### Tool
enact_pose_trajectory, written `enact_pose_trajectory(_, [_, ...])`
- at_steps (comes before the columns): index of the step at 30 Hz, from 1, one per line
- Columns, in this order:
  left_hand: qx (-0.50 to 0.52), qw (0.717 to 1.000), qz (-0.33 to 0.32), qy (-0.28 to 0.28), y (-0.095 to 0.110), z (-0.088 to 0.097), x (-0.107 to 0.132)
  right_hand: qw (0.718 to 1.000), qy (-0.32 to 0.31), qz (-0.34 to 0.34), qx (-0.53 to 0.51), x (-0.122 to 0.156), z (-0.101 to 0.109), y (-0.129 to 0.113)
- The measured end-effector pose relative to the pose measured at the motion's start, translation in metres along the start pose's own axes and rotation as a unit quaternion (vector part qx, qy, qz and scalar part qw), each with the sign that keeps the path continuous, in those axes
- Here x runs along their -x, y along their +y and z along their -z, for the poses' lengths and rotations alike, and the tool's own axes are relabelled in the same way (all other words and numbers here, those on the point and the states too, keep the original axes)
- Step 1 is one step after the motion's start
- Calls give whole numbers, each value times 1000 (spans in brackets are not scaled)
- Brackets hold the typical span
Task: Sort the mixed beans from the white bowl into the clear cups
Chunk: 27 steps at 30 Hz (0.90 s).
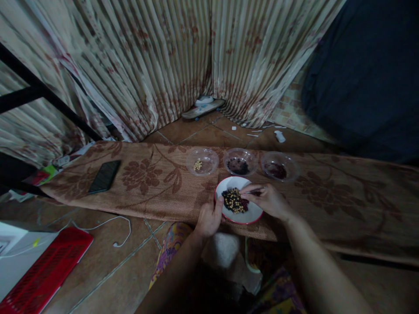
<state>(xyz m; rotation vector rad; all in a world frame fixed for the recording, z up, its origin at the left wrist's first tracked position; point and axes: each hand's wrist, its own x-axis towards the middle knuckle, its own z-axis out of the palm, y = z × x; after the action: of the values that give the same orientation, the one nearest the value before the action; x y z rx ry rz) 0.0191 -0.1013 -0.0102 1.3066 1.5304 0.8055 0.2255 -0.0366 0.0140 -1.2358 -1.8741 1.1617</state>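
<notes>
A white plate with a red rim [252, 213] lies on a brown flowered mat [153, 183] and carries a heap of mixed yellow and dark beans [235, 201]. My left hand [209, 217] grips the plate's left edge, thumb on the rim. My right hand [267, 199] is closed on thin metal tweezers [253, 191] over the plate's far right side, tips near the beans. Beyond the plate stand three clear bowls: one with a few yellow beans [202, 161], one with dark beans [240, 162], one with reddish beans [278, 165].
A black phone [104, 176] lies on the mat's left part. A white cable [108, 223] and a red perforated tray [42, 270] are on the tiled floor at left. Curtains [157, 61] hang behind, with a skateboard [203, 108] at their foot. A dark cloth [366, 74] fills the right.
</notes>
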Motion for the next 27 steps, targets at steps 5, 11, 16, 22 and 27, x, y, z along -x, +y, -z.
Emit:
enact_pose_trajectory(5, [1,1000,-7,1,1,0,0,1000,17,4,-18,2,1,0])
enact_pose_trajectory(11, [-3,1000,-9,4,1,1,1,976,206,28,-61,-14,9,-6])
enact_pose_trajectory(16, [0,1000,-15,1,1,1,0,940,336,41,-50,-40,14,-3])
enact_pose_trajectory(22, [0,1000,-6,-2,-1,1,-1,948,312,44,-41,-35,13,-1])
enact_pose_trajectory(27, [-1,1000,3,-9,2,1,-1,967,248,28,-61,-11,16,-3])
